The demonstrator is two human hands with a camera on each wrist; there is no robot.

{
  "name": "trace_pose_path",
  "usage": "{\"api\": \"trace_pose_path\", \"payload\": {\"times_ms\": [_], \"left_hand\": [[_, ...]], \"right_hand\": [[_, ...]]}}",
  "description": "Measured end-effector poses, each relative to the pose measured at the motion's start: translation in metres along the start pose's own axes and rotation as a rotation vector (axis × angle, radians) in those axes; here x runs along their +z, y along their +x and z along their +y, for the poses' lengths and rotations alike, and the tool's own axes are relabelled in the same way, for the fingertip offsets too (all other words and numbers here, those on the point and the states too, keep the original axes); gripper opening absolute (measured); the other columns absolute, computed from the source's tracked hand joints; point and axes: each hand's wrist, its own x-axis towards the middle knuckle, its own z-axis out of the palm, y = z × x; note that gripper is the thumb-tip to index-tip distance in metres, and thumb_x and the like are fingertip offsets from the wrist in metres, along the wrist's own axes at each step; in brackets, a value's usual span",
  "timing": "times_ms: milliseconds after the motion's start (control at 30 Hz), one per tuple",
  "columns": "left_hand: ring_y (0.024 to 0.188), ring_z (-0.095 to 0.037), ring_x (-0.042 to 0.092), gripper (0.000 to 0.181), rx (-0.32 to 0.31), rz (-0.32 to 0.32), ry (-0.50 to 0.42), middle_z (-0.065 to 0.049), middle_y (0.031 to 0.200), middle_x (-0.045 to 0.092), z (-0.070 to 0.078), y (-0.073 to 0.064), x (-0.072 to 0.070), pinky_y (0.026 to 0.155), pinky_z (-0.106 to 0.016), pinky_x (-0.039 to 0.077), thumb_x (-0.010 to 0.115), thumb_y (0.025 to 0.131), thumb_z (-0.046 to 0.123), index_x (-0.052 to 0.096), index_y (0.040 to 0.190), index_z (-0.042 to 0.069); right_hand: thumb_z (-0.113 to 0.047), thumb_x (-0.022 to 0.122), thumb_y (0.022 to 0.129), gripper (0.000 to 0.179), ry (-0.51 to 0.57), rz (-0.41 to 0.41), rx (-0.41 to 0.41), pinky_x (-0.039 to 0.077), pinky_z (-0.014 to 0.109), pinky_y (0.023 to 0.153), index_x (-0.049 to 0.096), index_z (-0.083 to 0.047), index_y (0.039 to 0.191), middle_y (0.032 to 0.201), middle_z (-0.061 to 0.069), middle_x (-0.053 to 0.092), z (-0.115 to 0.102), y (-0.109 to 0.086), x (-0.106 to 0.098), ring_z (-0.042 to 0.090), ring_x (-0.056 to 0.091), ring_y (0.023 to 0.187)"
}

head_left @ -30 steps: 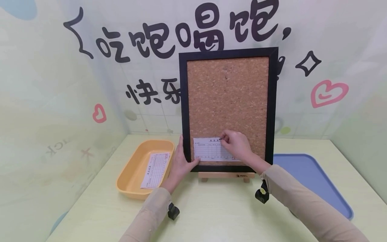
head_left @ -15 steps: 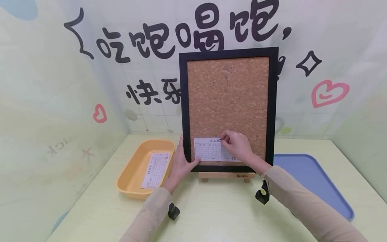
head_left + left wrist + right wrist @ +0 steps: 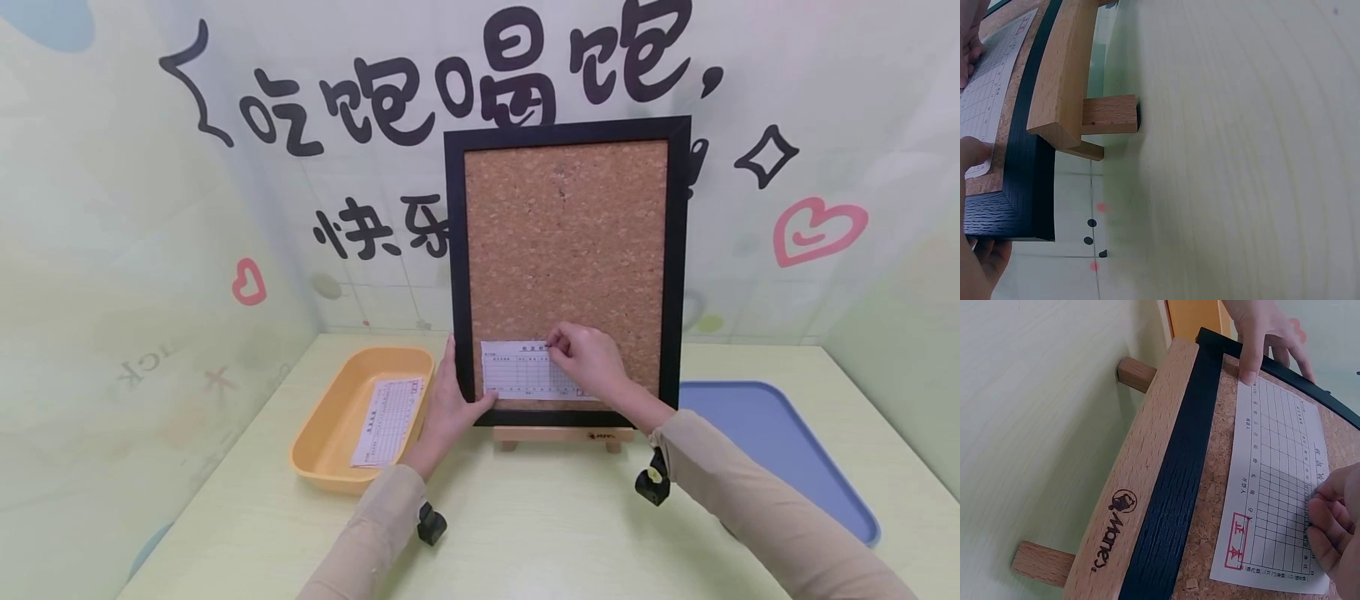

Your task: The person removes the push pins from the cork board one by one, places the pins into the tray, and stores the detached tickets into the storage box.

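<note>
A black-framed corkboard (image 3: 566,242) stands upright on a small wooden easel (image 3: 562,434). Low on its cork lies a printed form slip (image 3: 517,371) with a ruled table and a red stamp box. My left hand (image 3: 452,400) grips the frame's lower left edge, fingers behind it, the thumb (image 3: 1251,362) pressing the slip's corner. At the slip's top edge, my right hand (image 3: 588,358) has thumb and fingers pinched together against the paper. A small dark pin-like thing (image 3: 550,343) shows at those fingertips, mostly hidden by them. The right hand also covers part of the slip.
To the left is an orange tray (image 3: 318,429) with more printed slips (image 3: 386,421) inside. A blue tray (image 3: 772,450) lies flat to the right, partly behind the right sleeve (image 3: 750,492). The printed backdrop wall rises close behind the board.
</note>
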Motion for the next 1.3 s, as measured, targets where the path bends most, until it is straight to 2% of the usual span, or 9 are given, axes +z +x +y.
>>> {"api": "trace_pose_path", "payload": {"times_ms": [333, 633, 933, 1300], "left_hand": [[0.132, -0.029, 0.027, 0.103, 0.007, -0.001, 0.007, -0.016, 0.146, 0.025, 0.0010, 0.0006, 0.0030, 0.104, -0.045, 0.029, 0.076, 0.072, 0.019, 0.005, 0.146, 0.008], [0.131, -0.029, 0.028, 0.104, -0.005, -0.010, -0.002, -0.016, 0.146, 0.025, 0.0026, 0.0005, 0.0021, 0.104, -0.045, 0.028, 0.076, 0.072, 0.020, 0.003, 0.146, 0.012], [0.131, -0.030, 0.027, 0.103, 0.002, 0.005, -0.003, -0.017, 0.145, 0.025, 0.0010, -0.0004, 0.0005, 0.104, -0.045, 0.028, 0.076, 0.072, 0.019, 0.005, 0.146, 0.009], [0.133, -0.029, 0.025, 0.104, -0.021, -0.006, 0.001, -0.015, 0.147, 0.022, -0.0003, 0.0006, 0.0011, 0.105, -0.045, 0.027, 0.075, 0.073, 0.020, 0.001, 0.147, 0.015]], "right_hand": [[-0.008, 0.063, 0.082, 0.006, 0.010, 0.050, 0.047, 0.040, 0.023, 0.050, 0.064, -0.006, 0.088, 0.067, 0.001, 0.059, 0.0013, -0.0074, 0.0024, 0.011, 0.048, 0.055], [-0.009, 0.064, 0.081, 0.005, 0.004, 0.139, 0.056, 0.044, 0.025, 0.050, 0.066, -0.005, 0.083, 0.069, 0.004, 0.063, -0.0017, -0.0082, 0.0094, 0.012, 0.053, 0.056], [-0.008, 0.063, 0.082, 0.005, -0.009, 0.095, 0.049, 0.045, 0.025, 0.052, 0.067, -0.005, 0.084, 0.071, 0.004, 0.064, -0.0051, -0.0047, 0.0078, 0.012, 0.054, 0.058], [-0.008, 0.062, 0.083, 0.004, -0.024, 0.052, 0.042, 0.041, 0.023, 0.049, 0.065, -0.005, 0.084, 0.069, 0.003, 0.061, -0.0043, -0.0024, 0.0074, 0.011, 0.050, 0.055]]}}
